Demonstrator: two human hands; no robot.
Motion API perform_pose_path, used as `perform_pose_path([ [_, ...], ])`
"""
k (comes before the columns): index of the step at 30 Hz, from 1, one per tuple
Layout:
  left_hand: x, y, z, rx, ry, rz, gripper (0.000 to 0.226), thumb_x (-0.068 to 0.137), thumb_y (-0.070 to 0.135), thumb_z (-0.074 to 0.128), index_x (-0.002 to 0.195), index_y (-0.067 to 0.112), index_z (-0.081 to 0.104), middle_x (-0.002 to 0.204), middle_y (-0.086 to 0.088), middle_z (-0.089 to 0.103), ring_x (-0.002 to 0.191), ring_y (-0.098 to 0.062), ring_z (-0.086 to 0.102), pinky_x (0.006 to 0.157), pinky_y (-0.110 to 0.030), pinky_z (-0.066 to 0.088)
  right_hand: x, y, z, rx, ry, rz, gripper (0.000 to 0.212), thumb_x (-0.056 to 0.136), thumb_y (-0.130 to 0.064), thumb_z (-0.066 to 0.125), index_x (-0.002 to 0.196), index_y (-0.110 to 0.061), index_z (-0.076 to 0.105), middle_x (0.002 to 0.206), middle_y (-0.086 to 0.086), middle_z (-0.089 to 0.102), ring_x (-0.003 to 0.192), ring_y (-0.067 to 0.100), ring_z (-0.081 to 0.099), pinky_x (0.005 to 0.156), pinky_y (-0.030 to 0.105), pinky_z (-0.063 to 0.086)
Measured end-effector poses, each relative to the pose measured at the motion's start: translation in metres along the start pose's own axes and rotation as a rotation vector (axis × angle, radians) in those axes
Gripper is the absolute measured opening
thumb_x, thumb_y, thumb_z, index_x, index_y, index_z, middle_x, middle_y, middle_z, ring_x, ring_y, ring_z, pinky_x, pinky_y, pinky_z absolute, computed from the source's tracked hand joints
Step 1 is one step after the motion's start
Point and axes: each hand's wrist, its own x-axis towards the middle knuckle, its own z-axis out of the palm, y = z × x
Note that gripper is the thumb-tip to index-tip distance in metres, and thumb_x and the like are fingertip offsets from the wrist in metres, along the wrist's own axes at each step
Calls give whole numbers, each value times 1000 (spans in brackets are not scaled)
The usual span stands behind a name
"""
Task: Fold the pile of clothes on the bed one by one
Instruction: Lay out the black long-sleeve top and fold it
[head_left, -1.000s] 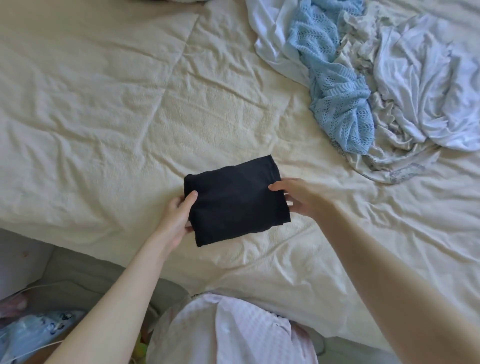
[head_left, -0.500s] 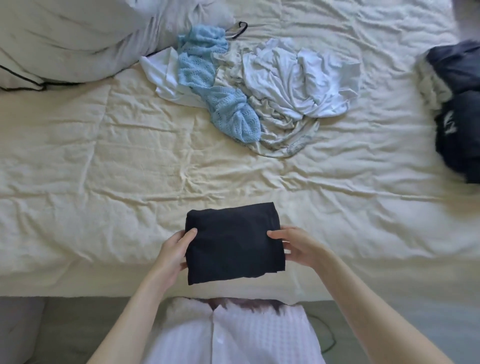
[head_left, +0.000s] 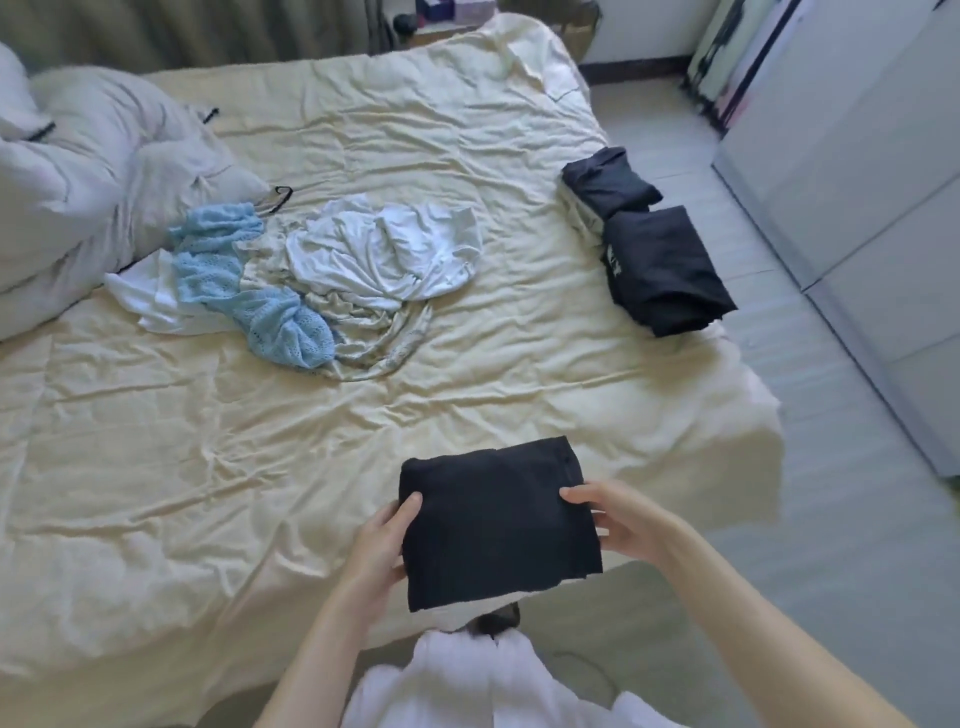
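1. Count: two grey-white pillows at 10 o'clock; one loose pile of unfolded clothes at 11 o'clock, in which a light-blue open-knit garment, a white crumpled shirt and a pale patterned piece beneath them can be told apart; one folded black rectangular garment at 6 o'clock; two stacks of folded dark clothes at 2 o'clock.
2. Left hand: grips the left edge of the folded black rectangular garment, thumb on top, fingers underneath.
3. Right hand: grips the right edge of the same garment, thumb on top, fingers curled below.
4. Task item location: the folded black rectangular garment is held over the near edge of the cream wrinkled bed sheet, its lower part overhanging that edge.
5. Edges and room: open sheet lies between the loose pile and the held garment, and between the pile and the dark stacks. The dark stacks sit close to the bed's right edge, beside the grey floor.
6. Limits: the pillows are cut off at the left border. The exact number of garments in the pile and in each stack cannot be told. White markings on the nearer stack are unreadable.
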Motion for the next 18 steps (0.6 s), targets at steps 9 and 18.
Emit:
perform_pose_path([
  [9, 36, 84, 78, 368, -139, 127, 24, 89, 40, 61, 105, 23, 65, 100, 4, 71, 90, -9, 65, 69, -27, 49, -17, 8, -48, 356, 60, 2, 27, 87, -10, 61, 115, -7, 62, 108, 12, 64, 94, 27, 60, 80, 39, 53],
  [18, 86, 181, 216, 619, -224, 277, 15, 89, 35, 62, 94, 23, 69, 90, 4, 71, 79, -6, 64, 65, -22, 48, 7, -49, -131, 608, 102, -58, 21, 87, -10, 63, 108, -12, 64, 99, 4, 66, 91, 22, 61, 66, 33, 52],
])
